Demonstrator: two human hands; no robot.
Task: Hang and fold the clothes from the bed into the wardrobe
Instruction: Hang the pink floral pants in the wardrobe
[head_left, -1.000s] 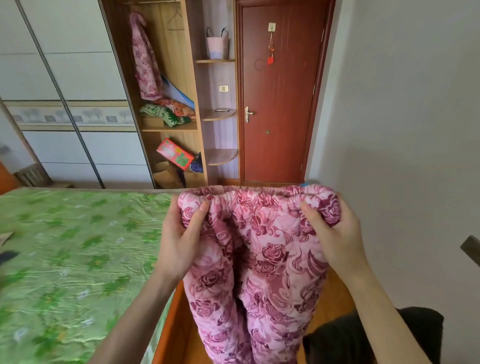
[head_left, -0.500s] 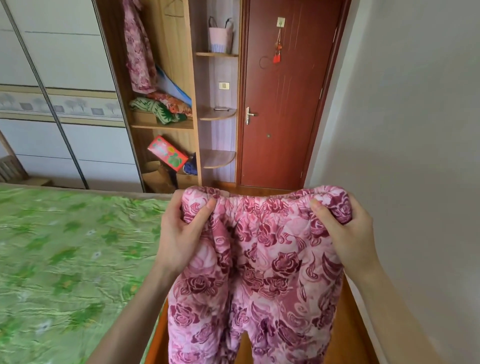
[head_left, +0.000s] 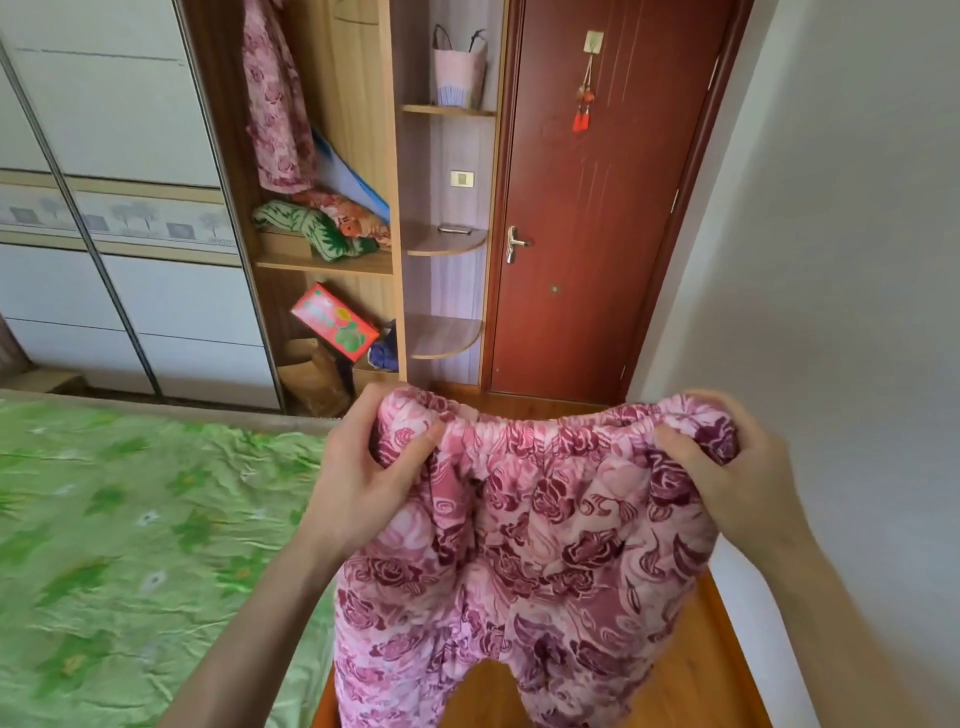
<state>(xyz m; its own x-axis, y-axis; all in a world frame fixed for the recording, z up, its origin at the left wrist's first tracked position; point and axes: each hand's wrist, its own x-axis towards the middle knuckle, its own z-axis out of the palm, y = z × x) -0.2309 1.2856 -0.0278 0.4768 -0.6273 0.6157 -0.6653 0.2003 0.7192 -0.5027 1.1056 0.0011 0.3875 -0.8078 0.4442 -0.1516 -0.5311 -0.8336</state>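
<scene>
Pink rose-printed quilted trousers (head_left: 524, 545) hung by their elastic waistband between our left hand (head_left: 363, 483) and right hand (head_left: 727, 478), each pinching a corner beside the green-sheeted bed (head_left: 130, 545), apparently to straighten the legs for folding into the open wooden wardrobe (head_left: 322, 156).

No legible text; print on red box (head_left: 335, 322) too blurred to read.

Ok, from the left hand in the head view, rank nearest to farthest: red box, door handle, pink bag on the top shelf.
From the left hand:
1. Red box, low in the wardrobe, just above the hand.
2. Door handle, up and right, on the door.
3. Pink bag, top corner shelf, highest.
</scene>
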